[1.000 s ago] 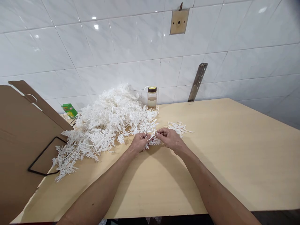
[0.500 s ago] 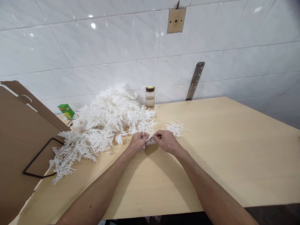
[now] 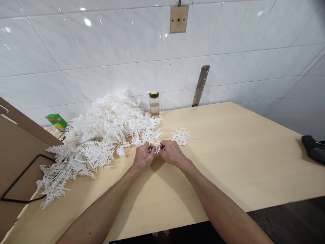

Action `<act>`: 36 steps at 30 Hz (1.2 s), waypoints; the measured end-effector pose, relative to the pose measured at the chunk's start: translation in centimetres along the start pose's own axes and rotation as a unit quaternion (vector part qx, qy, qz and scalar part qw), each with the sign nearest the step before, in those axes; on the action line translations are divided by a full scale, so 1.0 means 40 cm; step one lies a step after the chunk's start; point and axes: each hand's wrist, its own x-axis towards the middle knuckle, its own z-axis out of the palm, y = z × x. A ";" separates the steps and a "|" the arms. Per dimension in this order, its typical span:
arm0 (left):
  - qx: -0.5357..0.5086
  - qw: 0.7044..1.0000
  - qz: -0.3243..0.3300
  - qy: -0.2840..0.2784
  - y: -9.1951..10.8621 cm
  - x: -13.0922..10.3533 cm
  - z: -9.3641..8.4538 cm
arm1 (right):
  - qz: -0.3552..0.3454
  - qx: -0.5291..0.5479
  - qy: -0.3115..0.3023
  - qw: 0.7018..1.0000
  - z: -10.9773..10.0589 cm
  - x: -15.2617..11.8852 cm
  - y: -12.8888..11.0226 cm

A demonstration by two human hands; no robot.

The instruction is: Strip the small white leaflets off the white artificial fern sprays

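My left hand is closed, pinching a white plastic foliage sprig just above the table. From the other side, my right hand grips the same sprig between thumb and fingers. The hands are close together, and part of the sprig is hidden behind the fingers. To the left rises a large heap of white artificial foliage, its near edge right beside my left hand. Just beyond my right hand lies a small pile of short white pieces.
The wooden table stands against a tiled wall. At the back are a bottle with a dark lid, a green box and a metal bracket. A cardboard sheet and a black wire frame border the left. A black object sits at the right edge.
The view has turned to the right, bringing the black object into sight. My fingers have shifted on the sprig, with the left hand turned more inward.
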 end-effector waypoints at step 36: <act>-0.381 0.898 -0.219 -0.022 0.001 0.019 -0.031 | 0.030 0.253 -0.033 0.966 -0.036 -0.003 0.025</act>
